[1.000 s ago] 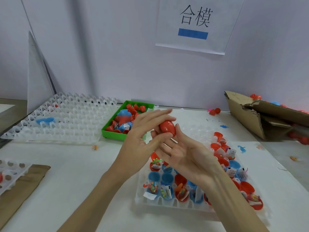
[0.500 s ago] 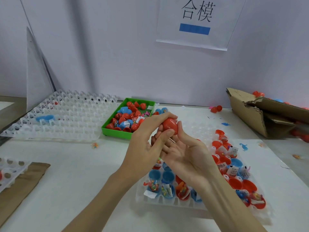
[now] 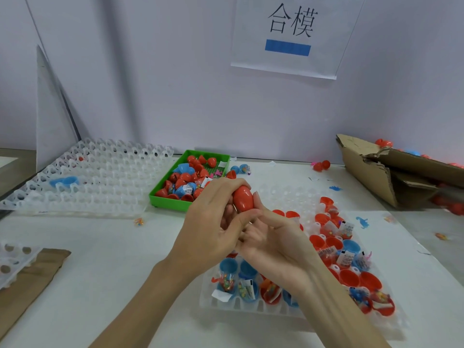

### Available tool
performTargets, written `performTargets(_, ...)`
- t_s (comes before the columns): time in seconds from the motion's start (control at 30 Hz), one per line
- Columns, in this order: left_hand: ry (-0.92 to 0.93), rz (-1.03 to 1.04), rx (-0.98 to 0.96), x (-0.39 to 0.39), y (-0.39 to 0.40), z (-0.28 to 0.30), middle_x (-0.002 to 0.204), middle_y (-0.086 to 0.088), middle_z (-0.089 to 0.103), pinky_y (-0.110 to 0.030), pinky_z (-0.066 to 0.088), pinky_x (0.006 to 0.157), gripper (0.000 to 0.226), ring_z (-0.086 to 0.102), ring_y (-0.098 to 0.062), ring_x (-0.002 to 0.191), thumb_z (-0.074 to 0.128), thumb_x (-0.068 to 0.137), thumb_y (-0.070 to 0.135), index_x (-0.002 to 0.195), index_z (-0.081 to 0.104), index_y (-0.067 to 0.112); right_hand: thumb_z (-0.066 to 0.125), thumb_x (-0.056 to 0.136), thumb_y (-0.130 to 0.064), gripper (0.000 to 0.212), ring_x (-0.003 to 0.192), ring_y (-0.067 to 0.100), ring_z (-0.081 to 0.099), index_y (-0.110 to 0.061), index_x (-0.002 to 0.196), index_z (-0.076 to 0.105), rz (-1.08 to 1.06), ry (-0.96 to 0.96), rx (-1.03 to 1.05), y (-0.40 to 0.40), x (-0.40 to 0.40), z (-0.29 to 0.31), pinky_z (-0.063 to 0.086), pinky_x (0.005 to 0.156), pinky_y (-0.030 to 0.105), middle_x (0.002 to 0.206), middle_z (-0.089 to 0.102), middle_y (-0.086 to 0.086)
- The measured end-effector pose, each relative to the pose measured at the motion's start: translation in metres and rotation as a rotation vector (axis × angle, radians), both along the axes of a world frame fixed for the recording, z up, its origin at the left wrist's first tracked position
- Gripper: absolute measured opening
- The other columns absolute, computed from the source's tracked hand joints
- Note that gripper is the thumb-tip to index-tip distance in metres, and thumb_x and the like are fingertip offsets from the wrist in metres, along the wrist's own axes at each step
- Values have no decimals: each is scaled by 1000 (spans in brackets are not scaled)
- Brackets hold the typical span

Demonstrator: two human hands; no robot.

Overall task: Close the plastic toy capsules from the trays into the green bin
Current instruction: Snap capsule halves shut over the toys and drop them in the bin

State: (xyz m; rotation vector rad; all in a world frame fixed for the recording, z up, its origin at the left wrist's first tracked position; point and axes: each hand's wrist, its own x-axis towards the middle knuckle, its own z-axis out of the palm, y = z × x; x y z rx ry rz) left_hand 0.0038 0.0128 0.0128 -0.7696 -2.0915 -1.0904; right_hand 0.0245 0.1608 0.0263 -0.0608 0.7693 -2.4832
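Observation:
A closed red capsule [image 3: 243, 198] sits between my two hands above the table's middle. My left hand [image 3: 212, 222] curls over its top and left side, thumb under it. My right hand [image 3: 270, 238] lies palm up beneath, fingertips against the capsule's right side. Below my hands a clear tray [image 3: 283, 311] holds several open red and blue capsule halves with small toys and paper slips. The green bin [image 3: 173, 200] stands behind and to the left, holding several red and blue capsules.
A stack of empty clear trays [image 3: 88, 179] fills the back left. A torn cardboard box [image 3: 376, 177] with capsules lies at the right. Another tray [image 3: 15, 262] on brown cardboard sits at the left edge. Loose capsules [image 3: 320, 165] lie by the wall.
My left hand's fingers have curled tighter round the red capsule, which has turned more upright. Both hands stay in about the same place above the tray.

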Motion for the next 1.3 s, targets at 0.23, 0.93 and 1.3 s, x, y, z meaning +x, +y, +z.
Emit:
performTargets(0.23,-47,-30,57,3,8,-1,113,8,64,-16,45,97,35,62,-11,108,63,97,38,124,62,15,94,65,0,82,114,36,69,-1,139,60,1,11,-112,1,-2,-4,59,94,46,124,67,23)
performTargets(0.93,-156,224,255,-13,-18,-3,114,24,57,-14,40,95,41,51,5,116,35,106,53,124,61,26,45,107,-20,44,117,31,66,6,143,43,-373,77,-293,114,-45,95,59,92,31,142,53,35)
performTargets(1.3,-444,101,-183,-20,-18,-19,97,15,64,-16,44,82,20,56,-1,93,61,101,10,97,71,28,48,107,-9,28,80,17,70,-6,112,76,-379,348,784,93,-43,34,58,69,24,94,75,8)
